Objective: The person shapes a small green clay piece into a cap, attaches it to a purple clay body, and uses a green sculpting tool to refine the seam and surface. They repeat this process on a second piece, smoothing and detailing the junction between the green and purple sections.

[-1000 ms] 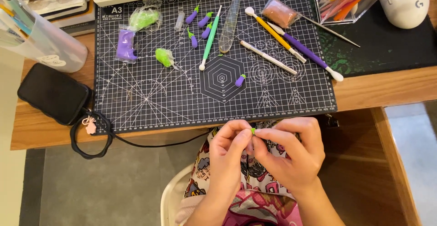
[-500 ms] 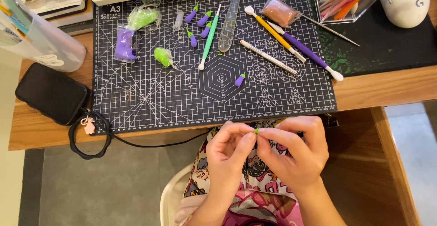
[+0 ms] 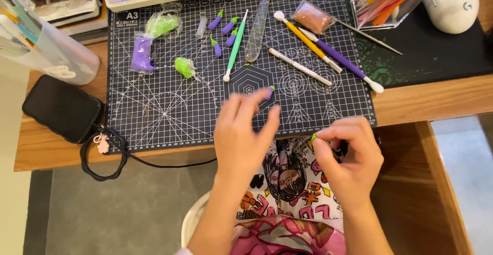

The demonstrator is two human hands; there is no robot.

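Carefully now: your right hand (image 3: 349,150) pinches a tiny green clay bit (image 3: 313,137) between thumb and forefinger, just off the near edge of the cutting mat (image 3: 169,106), above your lap. Your left hand (image 3: 244,132) is released, fingers spread and blurred, and it hovers over the mat with the small purple eggplant piece (image 3: 269,92) at its 1 o'clock, close to the fingertips.

The green bit is very small and soft, I think; if you press too hard it can flatten, and if you loosen the pinch it can fall on your patterned clothes (image 3: 287,183), where it is difficult to find. The open hand, if it comes fast, can push the eggplant piece or roll the green-handled tool (image 3: 235,47) at 12 o'clock against the other small eggplants (image 3: 223,29).
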